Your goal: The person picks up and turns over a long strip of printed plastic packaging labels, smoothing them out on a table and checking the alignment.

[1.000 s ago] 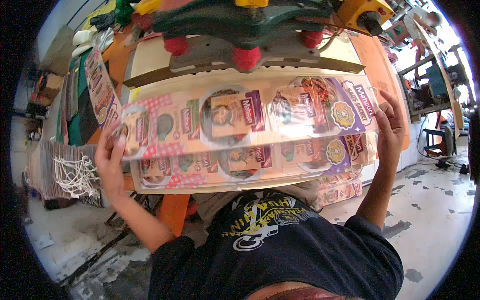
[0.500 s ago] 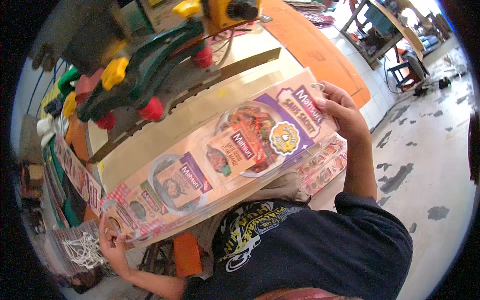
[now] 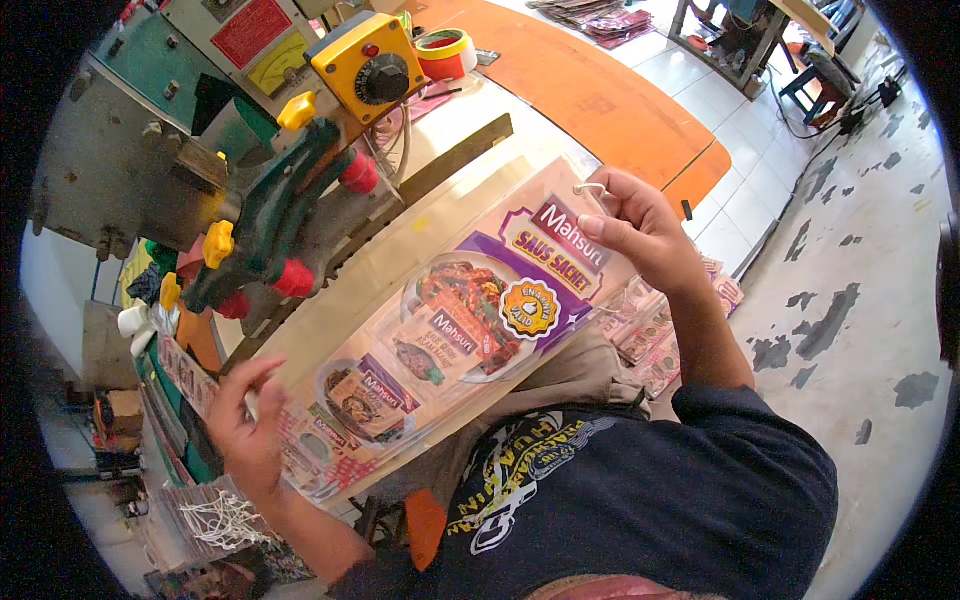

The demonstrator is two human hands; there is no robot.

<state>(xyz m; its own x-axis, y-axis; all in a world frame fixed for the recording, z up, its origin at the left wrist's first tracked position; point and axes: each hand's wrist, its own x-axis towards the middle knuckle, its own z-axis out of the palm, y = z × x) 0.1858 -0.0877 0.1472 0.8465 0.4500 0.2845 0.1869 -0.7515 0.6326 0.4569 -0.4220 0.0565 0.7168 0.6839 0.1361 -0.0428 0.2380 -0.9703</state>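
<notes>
A long printed display strip (image 3: 450,300) in clear plastic, with pictures of food packets, lies slanting across the pale worktop in front of me. My right hand (image 3: 645,230) pinches its upper right corner between thumb and fingers, beside a white string loop (image 3: 592,189) at that end. My left hand (image 3: 250,425) is slightly blurred over the strip's lower left end, fingers apart and raised. A small whitish bit shows by its thumb, too unclear to name. More layers of plastic seem to lie under the strip's lower edge.
Beyond the strip stands a green press machine (image 3: 270,215) with red and yellow knobs and a yellow control box (image 3: 367,68). A tape roll (image 3: 445,53) sits by the orange board (image 3: 590,95). White strings (image 3: 225,520) lie at lower left; more printed strips (image 3: 655,335) are at right.
My left hand has let go of the strip's lower left corner and lifted up over that end. The right hand keeps its hold, and the view has shifted.
</notes>
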